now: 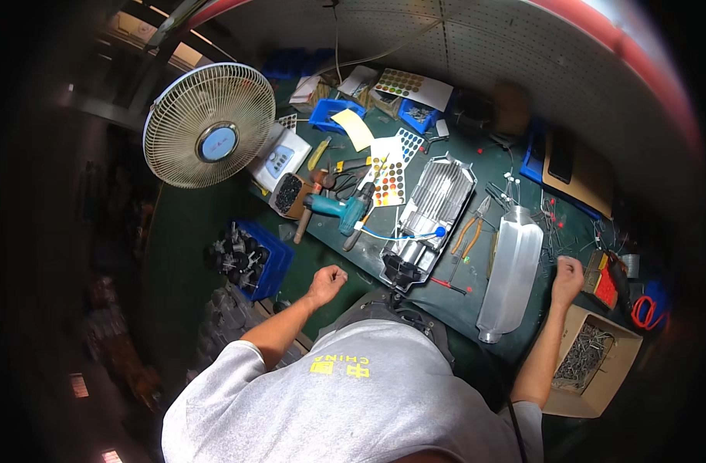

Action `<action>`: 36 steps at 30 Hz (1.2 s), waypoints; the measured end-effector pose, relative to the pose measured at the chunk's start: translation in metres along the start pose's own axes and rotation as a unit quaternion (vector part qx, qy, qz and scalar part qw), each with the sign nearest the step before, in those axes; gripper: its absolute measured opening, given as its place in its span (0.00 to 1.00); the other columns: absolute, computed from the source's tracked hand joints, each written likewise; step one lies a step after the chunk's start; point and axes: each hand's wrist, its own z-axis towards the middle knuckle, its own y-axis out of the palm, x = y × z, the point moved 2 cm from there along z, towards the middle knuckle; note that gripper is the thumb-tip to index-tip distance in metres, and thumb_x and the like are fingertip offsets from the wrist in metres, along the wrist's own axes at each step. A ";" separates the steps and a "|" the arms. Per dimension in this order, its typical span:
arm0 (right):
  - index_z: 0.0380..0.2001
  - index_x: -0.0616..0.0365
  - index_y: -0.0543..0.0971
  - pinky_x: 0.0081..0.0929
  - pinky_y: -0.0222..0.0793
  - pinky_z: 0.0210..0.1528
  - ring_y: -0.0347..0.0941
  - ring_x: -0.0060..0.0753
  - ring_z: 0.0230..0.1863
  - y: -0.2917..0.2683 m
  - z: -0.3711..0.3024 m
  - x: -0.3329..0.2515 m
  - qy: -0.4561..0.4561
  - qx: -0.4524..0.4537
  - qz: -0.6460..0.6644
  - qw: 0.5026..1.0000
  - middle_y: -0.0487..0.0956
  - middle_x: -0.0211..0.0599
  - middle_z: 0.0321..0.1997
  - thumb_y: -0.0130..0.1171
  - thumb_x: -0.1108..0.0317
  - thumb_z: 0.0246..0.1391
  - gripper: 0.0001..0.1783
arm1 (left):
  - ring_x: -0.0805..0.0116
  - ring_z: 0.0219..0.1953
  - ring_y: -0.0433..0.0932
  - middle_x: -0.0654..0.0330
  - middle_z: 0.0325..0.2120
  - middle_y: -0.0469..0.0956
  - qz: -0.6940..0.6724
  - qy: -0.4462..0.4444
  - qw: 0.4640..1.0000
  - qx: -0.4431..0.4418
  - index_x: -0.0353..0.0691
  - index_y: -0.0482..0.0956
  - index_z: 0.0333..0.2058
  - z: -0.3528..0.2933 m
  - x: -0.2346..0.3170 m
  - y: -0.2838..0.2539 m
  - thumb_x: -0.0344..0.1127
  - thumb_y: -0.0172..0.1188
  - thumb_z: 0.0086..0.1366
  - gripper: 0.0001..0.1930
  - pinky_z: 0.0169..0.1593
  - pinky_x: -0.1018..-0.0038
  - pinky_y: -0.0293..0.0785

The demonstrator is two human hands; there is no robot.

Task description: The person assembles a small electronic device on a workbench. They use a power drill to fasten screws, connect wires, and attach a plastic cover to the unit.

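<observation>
My left hand [327,285] is curled closed above the front edge of the bench, near a blue bin. Whatever its fingers hold, if anything, is hidden. At the right, my right hand [568,278] is also closed, between a smooth silver metal housing [513,270] and a red-and-yellow box [602,279]; its fingertips cannot be made out. In front of me lies an open ribbed metal housing [438,201], with a blue-ended wire [407,235] across it. Pliers with orange handles [469,231] lie between the two housings.
A teal power drill [341,210] and a hammer [305,212] lie left of the open housing. A fan [210,127] stands far left. The blue bin [270,266] holds dark parts. A cardboard box [611,370] of screws sits at right. Sticker sheets [388,174] lie behind.
</observation>
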 end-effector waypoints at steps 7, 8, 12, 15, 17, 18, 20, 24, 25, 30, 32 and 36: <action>0.41 0.61 0.79 0.29 0.80 0.44 0.80 0.28 0.40 0.001 0.013 -0.051 0.098 0.142 0.195 0.966 0.82 0.36 0.40 0.67 0.67 0.58 0.11 | 0.78 0.29 0.74 0.66 0.24 0.78 -0.043 0.039 0.998 -0.002 0.38 0.81 0.31 0.024 -0.041 -0.006 0.33 0.63 0.65 0.06 0.37 0.76 0.74; 0.41 0.63 0.79 0.30 0.80 0.46 0.81 0.31 0.42 -0.001 0.018 -0.051 0.058 0.168 0.179 0.968 0.83 0.40 0.40 0.66 0.68 0.59 0.11 | 0.79 0.29 0.73 0.67 0.25 0.77 -0.064 0.025 0.997 -0.031 0.38 0.80 0.30 0.030 -0.049 -0.007 0.30 0.62 0.66 0.05 0.36 0.77 0.73; 0.30 0.60 0.77 0.25 0.77 0.38 0.77 0.24 0.29 -0.001 0.029 -0.087 -0.055 0.226 0.166 0.958 0.81 0.33 0.29 0.62 0.67 0.62 0.09 | 0.79 0.27 0.72 0.68 0.24 0.76 -0.105 0.024 0.994 -0.034 0.35 0.80 0.30 0.046 -0.070 -0.019 0.27 0.61 0.66 0.04 0.33 0.77 0.72; 0.28 0.58 0.75 0.22 0.70 0.30 0.72 0.19 0.24 0.003 0.039 -0.090 -0.036 0.137 0.113 0.984 0.76 0.27 0.23 0.62 0.66 0.62 0.10 | 0.79 0.26 0.72 0.67 0.24 0.76 -0.060 0.027 0.997 -0.032 0.35 0.80 0.31 0.041 -0.063 -0.032 0.28 0.61 0.66 0.05 0.32 0.76 0.71; 0.27 0.58 0.76 0.24 0.69 0.30 0.68 0.18 0.25 0.011 0.048 -0.065 -0.105 0.103 -0.026 0.989 0.75 0.26 0.21 0.66 0.65 0.60 0.12 | 0.79 0.26 0.72 0.67 0.24 0.76 -0.031 0.020 0.999 -0.030 0.34 0.80 0.31 0.044 -0.072 -0.039 0.29 0.61 0.66 0.06 0.32 0.76 0.71; 0.28 0.62 0.79 0.32 0.75 0.36 0.78 0.30 0.30 0.013 0.051 -0.055 -0.079 0.092 -0.119 0.985 0.81 0.37 0.26 0.68 0.64 0.56 0.12 | 0.79 0.26 0.72 0.67 0.24 0.77 -0.035 0.027 0.998 -0.033 0.34 0.80 0.31 0.043 -0.075 -0.041 0.29 0.61 0.66 0.06 0.32 0.77 0.71; 0.34 0.62 0.83 0.40 0.77 0.43 0.84 0.48 0.40 0.027 0.061 -0.028 -0.031 0.034 -0.239 0.970 0.85 0.49 0.36 0.65 0.62 0.55 0.12 | 0.79 0.26 0.71 0.68 0.24 0.77 -0.040 0.038 0.998 -0.035 0.34 0.80 0.30 0.039 -0.080 -0.047 0.29 0.61 0.66 0.06 0.32 0.77 0.70; 0.37 0.57 0.85 0.46 0.77 0.48 0.80 0.59 0.47 0.057 0.061 -0.026 0.096 -0.003 -0.349 0.932 0.83 0.53 0.42 0.61 0.63 0.57 0.11 | 0.80 0.26 0.71 0.68 0.23 0.76 -0.073 -0.005 0.997 -0.022 0.34 0.80 0.30 0.014 -0.097 -0.049 0.29 0.61 0.66 0.06 0.32 0.78 0.69; 0.37 0.56 0.85 0.46 0.77 0.48 0.79 0.60 0.47 0.059 0.065 -0.021 0.101 -0.007 -0.342 0.934 0.83 0.52 0.42 0.61 0.63 0.57 0.10 | 0.81 0.26 0.71 0.68 0.23 0.76 -0.077 -0.018 0.997 -0.026 0.34 0.80 0.30 0.010 -0.098 -0.048 0.28 0.60 0.66 0.06 0.31 0.78 0.69; 0.35 0.56 0.85 0.45 0.77 0.49 0.80 0.58 0.47 0.090 0.091 -0.004 0.012 -0.043 -0.321 0.946 0.84 0.51 0.43 0.61 0.64 0.55 0.09 | 0.81 0.24 0.70 0.69 0.22 0.76 -0.062 -0.050 0.997 -0.020 0.34 0.80 0.30 -0.019 -0.098 -0.035 0.28 0.61 0.66 0.05 0.29 0.79 0.68; 0.35 0.57 0.85 0.45 0.77 0.48 0.80 0.57 0.46 0.104 0.103 -0.008 -0.036 -0.055 -0.295 0.953 0.84 0.50 0.42 0.62 0.65 0.54 0.09 | 0.82 0.24 0.69 0.69 0.22 0.75 -0.060 -0.042 0.997 -0.012 0.34 0.80 0.30 -0.027 -0.090 -0.027 0.28 0.62 0.66 0.05 0.28 0.79 0.67; 0.41 0.54 0.86 0.41 0.77 0.51 0.82 0.50 0.48 0.149 0.110 -0.034 -0.069 -0.211 -0.228 0.948 0.84 0.47 0.45 0.63 0.66 0.53 0.13 | 0.83 0.23 0.67 0.70 0.21 0.74 -0.119 -0.094 0.988 -0.021 0.35 0.79 0.29 -0.041 -0.080 -0.017 0.29 0.62 0.67 0.06 0.26 0.80 0.65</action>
